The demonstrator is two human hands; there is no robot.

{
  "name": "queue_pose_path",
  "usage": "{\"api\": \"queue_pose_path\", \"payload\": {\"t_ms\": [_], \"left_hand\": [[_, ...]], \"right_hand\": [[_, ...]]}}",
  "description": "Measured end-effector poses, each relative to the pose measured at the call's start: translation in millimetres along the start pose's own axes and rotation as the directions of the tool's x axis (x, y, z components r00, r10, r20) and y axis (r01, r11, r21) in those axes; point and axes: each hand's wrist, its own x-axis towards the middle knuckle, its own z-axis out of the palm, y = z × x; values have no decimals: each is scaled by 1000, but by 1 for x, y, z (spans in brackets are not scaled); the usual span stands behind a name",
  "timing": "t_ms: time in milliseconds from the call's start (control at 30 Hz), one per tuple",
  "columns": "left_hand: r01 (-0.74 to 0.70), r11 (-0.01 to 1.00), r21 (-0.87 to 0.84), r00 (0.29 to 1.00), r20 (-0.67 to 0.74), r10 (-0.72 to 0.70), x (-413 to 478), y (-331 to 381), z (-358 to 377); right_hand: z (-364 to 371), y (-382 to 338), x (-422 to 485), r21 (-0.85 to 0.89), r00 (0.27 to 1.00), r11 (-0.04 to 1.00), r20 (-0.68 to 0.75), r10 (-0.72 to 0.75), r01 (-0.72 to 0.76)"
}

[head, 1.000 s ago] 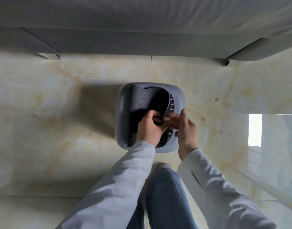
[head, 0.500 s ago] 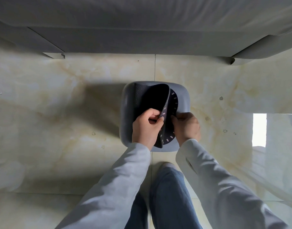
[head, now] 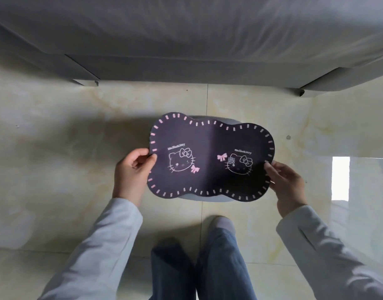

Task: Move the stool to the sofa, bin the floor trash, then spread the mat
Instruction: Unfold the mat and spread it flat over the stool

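A dark purple mat (head: 210, 156) with pink stitch marks and cartoon cat drawings is unfolded flat over the grey stool (head: 208, 198). Only thin strips of the stool show at the mat's far and near edges. My left hand (head: 132, 169) pinches the mat's left edge. My right hand (head: 286, 182) holds its right edge. The stool stands on the floor just in front of the grey sofa (head: 186, 40).
The floor is glossy beige marble tile (head: 56, 169) with a few small specks at the right. A bright window reflection (head: 340, 178) lies on the tile at the right. My legs in blue jeans (head: 208, 267) are below the stool.
The mat was folded on the stool with both hands at its middle. Now it is opened out flat, and my hands have moved apart to its left and right edges.
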Motion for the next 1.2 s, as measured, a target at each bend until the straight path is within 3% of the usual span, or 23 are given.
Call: {"api": "queue_pose_path", "payload": {"t_ms": [300,967,1100,1200], "left_hand": [[31,984,175,998,-54,-22,44,-72,13],[22,957,288,999,-44,-9,47,-59,12],[42,904,425,998,-53,-21,45,-62,17],[-117,776,620,973,-84,214,29,-63,27]], "right_hand": [[3,27,38,59,997,996,42,67,-69],[6,35,45,-35,999,999,-36,16,-18],[12,37,39,-196,991,977,-83,-105,87],[24,46,21,-499,908,824,-152,-390,270]]}}
